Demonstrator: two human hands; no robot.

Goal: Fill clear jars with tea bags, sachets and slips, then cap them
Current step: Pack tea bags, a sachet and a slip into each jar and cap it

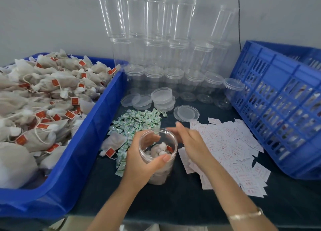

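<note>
Dark table [173, 201]: jar [166, 170] upright, mouth up; left hand [139, 161], fingers wrapped round it; right hand [192, 144], fingers loose, apart.

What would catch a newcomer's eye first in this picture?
Probably the blue tub on the left, heaped with red-tagged tea bags. Next, the wall of empty clear jars stacked at the back. In the middle, the left hand grips a part-filled, uncapped jar, the right hand beside it.

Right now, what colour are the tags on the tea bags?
The tags are red; head view.
</note>
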